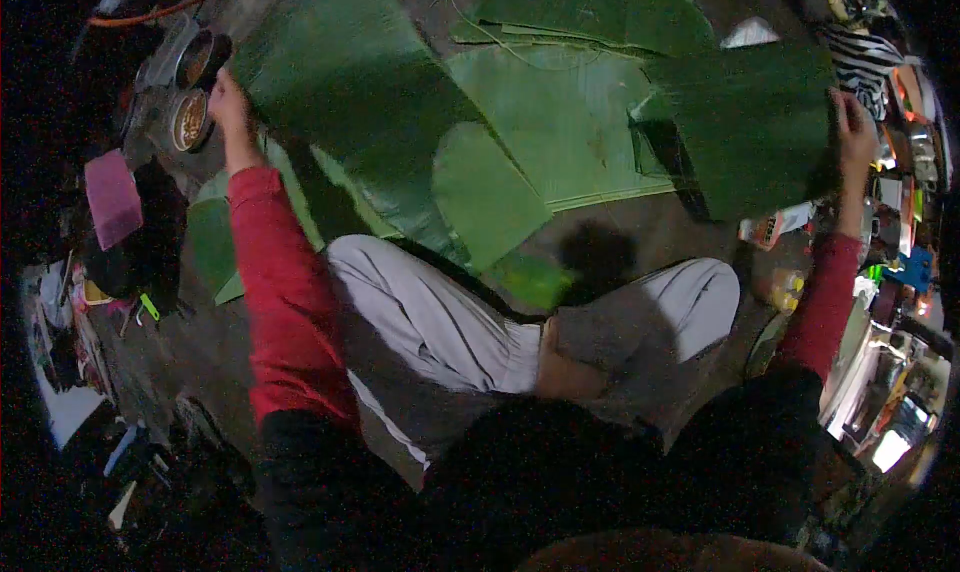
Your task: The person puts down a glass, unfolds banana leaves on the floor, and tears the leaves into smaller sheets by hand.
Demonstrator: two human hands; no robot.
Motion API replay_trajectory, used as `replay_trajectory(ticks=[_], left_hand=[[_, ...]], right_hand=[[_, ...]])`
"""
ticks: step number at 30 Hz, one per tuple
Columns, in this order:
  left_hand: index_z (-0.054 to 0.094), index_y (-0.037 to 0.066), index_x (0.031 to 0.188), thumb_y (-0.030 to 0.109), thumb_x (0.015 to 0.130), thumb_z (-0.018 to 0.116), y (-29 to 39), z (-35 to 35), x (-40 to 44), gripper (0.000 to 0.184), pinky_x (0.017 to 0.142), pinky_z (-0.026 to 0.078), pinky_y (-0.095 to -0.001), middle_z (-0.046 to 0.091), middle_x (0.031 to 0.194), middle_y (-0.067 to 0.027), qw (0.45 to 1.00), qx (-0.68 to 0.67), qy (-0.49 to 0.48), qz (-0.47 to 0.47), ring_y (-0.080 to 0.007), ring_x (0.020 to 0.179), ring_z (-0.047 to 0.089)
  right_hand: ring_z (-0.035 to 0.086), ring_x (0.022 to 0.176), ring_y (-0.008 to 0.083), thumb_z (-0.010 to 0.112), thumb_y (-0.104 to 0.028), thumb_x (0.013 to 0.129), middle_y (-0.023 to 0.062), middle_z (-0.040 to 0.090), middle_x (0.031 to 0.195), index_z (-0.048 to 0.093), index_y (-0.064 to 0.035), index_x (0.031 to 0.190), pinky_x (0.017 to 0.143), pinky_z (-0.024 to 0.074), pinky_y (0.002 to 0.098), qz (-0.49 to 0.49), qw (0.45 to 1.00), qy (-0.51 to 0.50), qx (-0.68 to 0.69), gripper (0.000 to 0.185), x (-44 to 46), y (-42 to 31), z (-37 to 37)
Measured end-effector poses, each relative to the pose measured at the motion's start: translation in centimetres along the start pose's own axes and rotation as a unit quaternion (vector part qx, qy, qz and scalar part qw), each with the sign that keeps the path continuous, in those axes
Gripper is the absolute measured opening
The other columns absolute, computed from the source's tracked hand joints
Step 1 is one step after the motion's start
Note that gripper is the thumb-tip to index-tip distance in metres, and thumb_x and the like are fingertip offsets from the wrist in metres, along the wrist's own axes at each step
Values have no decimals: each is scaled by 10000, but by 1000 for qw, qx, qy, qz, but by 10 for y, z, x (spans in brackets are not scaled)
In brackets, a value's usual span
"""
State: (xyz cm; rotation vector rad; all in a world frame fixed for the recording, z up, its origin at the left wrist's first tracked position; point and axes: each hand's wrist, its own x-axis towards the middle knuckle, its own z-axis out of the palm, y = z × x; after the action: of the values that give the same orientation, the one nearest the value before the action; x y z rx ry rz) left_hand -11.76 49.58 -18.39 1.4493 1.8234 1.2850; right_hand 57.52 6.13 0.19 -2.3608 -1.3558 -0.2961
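Observation:
At the left, my left hand [230,107] pinches the edge of a long dark green banana leaf piece [345,92], which slopes down toward my knee. My right hand [853,127] is closed on the right edge of another banana leaf piece [755,132], held out flat. Between them lie paler banana leaf sheets [560,112] on the floor, partly covered by the two held pieces. More dark leaf pieces [600,7] are stacked at the far side. Both thumbs show, but the other fingertips are partly hidden by the leaves.
Two round bowls [190,120] with food-like contents stand beyond my left hand. A pink rectangular item [113,200] lies at the left. Striped cloth [860,62] and assorted packages crowd the right side. A small jar [785,289] stands near my right forearm. My crossed legs [430,312] are in front.

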Motion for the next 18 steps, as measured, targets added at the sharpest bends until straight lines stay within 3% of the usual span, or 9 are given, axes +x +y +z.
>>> replay_trajectory(ticks=[2, 4, 5, 7, 9, 12, 14, 16, 18], left_hand=[[580, -36, 1057, 413, 886, 454, -48, -33, 34, 497, 786, 425, -313, 613, 990, -122, 999, 22, 17, 17, -198, 876, 558], [550, -45, 1103, 419, 896, 422, -103, -73, 69, 524, 820, 422, -330, 601, 1031, -138, 996, -65, -53, -1, -235, 926, 562], [528, -55, 1127, 445, 891, 415, -127, -94, 98, 564, 828, 422, -350, 597, 1035, -168, 946, 323, -21, 0, -259, 951, 566], [527, -51, 1127, 455, 883, 421, -121, -105, 93, 571, 832, 421, -354, 596, 1026, -189, 963, 234, -63, 119, -281, 965, 563], [508, -29, 1148, 443, 862, 470, -53, -99, 82, 553, 848, 417, -348, 580, 1031, -233, 876, 462, -131, 34, -328, 994, 549], [471, -15, 1191, 379, 837, 554, 57, -42, -34, 536, 887, 391, -365, 544, 1104, -226, 902, 160, -185, 356, -311, 1029, 528], [457, 37, 1228, 375, 815, 589, 126, -12, -116, 549, 970, 323, -359, 476, 1235, -155, 873, 66, -327, 357, -272, 1170, 422], [416, 52, 1263, 386, 765, 648, 187, 12, -180, 643, 1003, 298, -351, 451, 1262, -145, 799, -24, -415, 435, -263, 1202, 391], [429, 26, 1239, 308, 747, 678, 211, 42, -224, 619, 950, 356, -342, 493, 1209, -156, 751, -141, -498, 409, -245, 1125, 461]], right_hand=[[587, 919, 165, 534, -287, 873, 102, 597, 1090, 588, -31, 1077, 842, 421, 257, -51, 998, 14, -32, 332, -11, 14, -20], [580, 924, 137, 538, -236, 876, 103, 590, 1103, 583, -34, 1081, 848, 419, 246, 49, 997, 0, 59, 291, -20, 16, -31], [590, 900, 132, 554, -242, 868, 102, 613, 1049, 590, -37, 1060, 811, 440, 251, -3, 996, -16, 87, 283, -22, 12, -33], [571, 867, 108, 564, -199, 859, 85, 615, 967, 587, -11, 1020, 786, 425, 227, -19, 998, -39, 40, 249, -19, -64, -26], [589, 832, 135, 582, -187, 844, 88, 631, 911, 592, -25, 1010, 743, 440, 233, -100, 993, -56, -13, 232, -13, -113, -22], [629, 795, 219, 600, -237, 825, 109, 647, 892, 604, -61, 1019, 716, 476, 284, -221, 973, -58, 28, 262, -4, -162, -21], [630, 760, 251, 609, -257, 814, 109, 649, 848, 609, -57, 1000, 707, 481, 306, -277, 956, -59, 75, 273, 1, -194, -35], [561, 702, 88, 579, -176, 846, 50, 616, 751, 592, 5, 882, 642, 428, 208, -222, 946, -210, 111, 185, 9, -218, -54], [573, 816, 149, 602, -228, 821, 86, 611, 908, 574, -23, 989, 705, 451, 272, -243, 945, -217, 6, 267, 46, -221, -63]])
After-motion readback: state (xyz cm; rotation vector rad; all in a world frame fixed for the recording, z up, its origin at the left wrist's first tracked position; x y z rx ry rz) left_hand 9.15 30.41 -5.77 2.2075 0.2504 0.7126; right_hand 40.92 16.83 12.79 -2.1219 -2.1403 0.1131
